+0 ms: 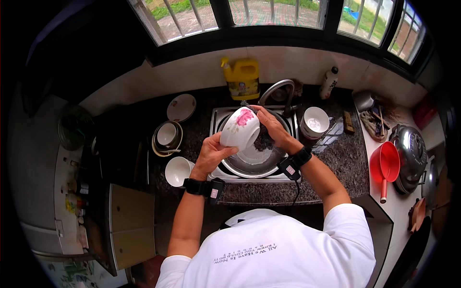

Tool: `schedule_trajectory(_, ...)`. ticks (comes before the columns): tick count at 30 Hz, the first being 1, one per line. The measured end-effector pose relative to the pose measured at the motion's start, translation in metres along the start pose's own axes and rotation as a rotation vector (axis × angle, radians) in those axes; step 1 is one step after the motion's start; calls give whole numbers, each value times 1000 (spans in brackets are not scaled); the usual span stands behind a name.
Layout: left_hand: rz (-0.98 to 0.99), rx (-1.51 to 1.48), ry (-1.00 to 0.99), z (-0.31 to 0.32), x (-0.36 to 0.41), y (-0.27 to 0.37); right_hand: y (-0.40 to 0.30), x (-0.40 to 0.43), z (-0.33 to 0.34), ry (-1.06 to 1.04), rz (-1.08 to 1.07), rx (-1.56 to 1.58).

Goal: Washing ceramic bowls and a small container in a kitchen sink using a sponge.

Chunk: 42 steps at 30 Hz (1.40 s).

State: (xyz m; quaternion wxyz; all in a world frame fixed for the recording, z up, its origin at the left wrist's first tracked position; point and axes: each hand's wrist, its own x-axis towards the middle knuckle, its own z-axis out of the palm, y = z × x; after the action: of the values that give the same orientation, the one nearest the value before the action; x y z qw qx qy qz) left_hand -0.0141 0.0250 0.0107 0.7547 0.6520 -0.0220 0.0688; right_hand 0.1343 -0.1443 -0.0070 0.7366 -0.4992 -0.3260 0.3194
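A white bowl with a pink flower (pixel 239 131) is tilted on its side above the sink (pixel 215 124). My left hand (pixel 213 153) grips it from the lower left, thumb on its outside. My right hand (pixel 272 126) is at its upper right, fingers behind the rim, with a dark scrubber (pixel 248 105) partly showing beside the fingertips. Beneath the bowl, a round metal basin (pixel 239 172) holds water and another dark, mesh-like clump (pixel 264 140). The curved faucet (pixel 275 86) stands behind the basin.
White bowls stand left (pixel 178 172) and right (pixel 316 120) of the sink. Nested bowls (pixel 166 135) and a plate (pixel 181 108) sit farther left. A yellow jug (pixel 245 79) and a bottle (pixel 329 83) stand at the back. A red ladle (pixel 385 162) and a lidded pot (pixel 410 154) are at right.
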Motion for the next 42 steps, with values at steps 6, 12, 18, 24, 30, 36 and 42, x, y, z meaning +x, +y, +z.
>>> schedule_trajectory(6, -38, -100, -69, -2, 0, 1, 1, -1, -13, -54, 100, 177)
schedule_trajectory(12, -222, -8, -74, -9, 7, 20, -13, 6, -19, -154, 45, -229)
schedule_trajectory(18, -169, 58, 7, -9, 9, 10, -14, 9, -7, -128, -143, -362)
schedule_trajectory(24, 4, 40, 61, -1, 16, 0, -16, -7, 42, 19, -774, -1164)
schedule_trajectory(30, -44, 90, 129, 2, 12, 3, -8, 2, 18, 290, -539, -984)
schedule_trajectory(36, 15, 52, 147, 5, 12, 1, -9, -11, 46, 133, -755, -1144)
schedule_trajectory(42, -32, 39, 148, -4, 3, -6, -4, 10, 18, 192, -404, -670)
